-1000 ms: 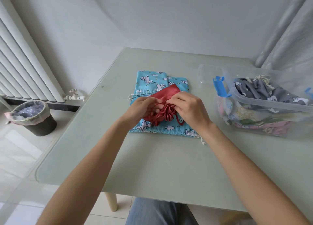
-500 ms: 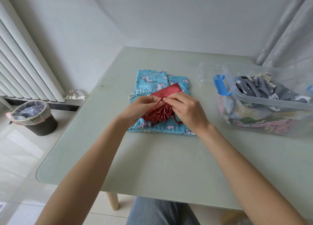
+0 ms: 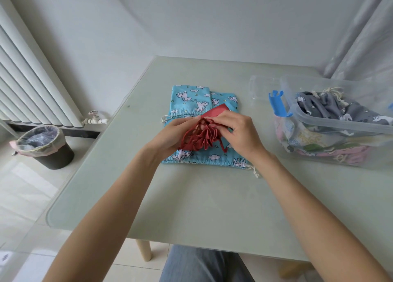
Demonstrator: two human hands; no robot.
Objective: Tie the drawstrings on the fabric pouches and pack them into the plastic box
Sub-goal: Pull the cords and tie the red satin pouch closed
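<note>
Now, step in hand: knotting the cord on the red pouch point(image 3: 202, 136), mouth gathered, centre table atop the blue pouches point(image 3: 191, 100).
Left hand point(image 3: 173, 136): pinching cord at nine o'clock.
Right hand point(image 3: 238, 133): pinching cord at three o'clock.
Next: cinch knot, carry to plastic box point(image 3: 340, 120), three o'clock.

It looks like a room at home: a white radiator point(image 3: 32, 86), a lined waste bin point(image 3: 45, 146) and a glass-topped table point(image 3: 191, 196).

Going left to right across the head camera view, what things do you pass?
Radiator → trash bin → blue pouches → blue latch → plastic box.
</note>
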